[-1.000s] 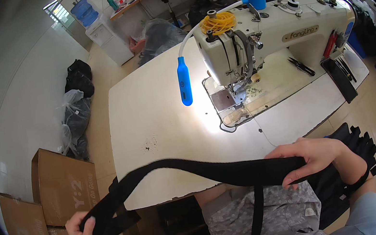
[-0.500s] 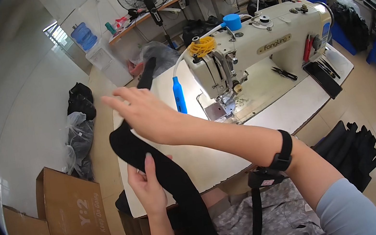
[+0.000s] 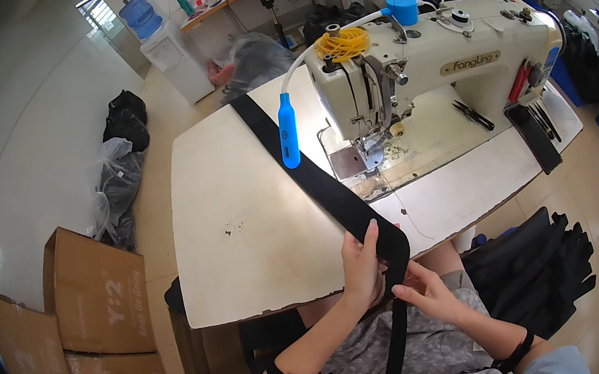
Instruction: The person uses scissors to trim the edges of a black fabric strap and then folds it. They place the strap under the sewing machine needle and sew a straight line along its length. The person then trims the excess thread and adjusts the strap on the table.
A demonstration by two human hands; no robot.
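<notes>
A long black fabric strap [image 3: 304,167] lies diagonally across the white sewing table [image 3: 243,226], from its far edge to its near edge. Its near end folds over the table edge and hangs down over my lap. My left hand [image 3: 362,267] grips the strap at that fold, fingers on top. My right hand [image 3: 427,292] pinches the strap's folded end just below, at the table edge. A cream industrial sewing machine [image 3: 436,66] stands to the right of the strap, its needle area lit.
A blue lamp on a white gooseneck [image 3: 288,130] hangs over the strap. Scissors [image 3: 471,115] and black pieces [image 3: 536,136] lie at the machine's right. Black fabric is piled [image 3: 536,268] at my right. Cardboard boxes [image 3: 92,303] stand at the left; bags and a water dispenser [image 3: 161,41] beyond.
The strap, held up in the air between both hands before, now lies flat across the table. Both hands have come down to its near end at the table edge.
</notes>
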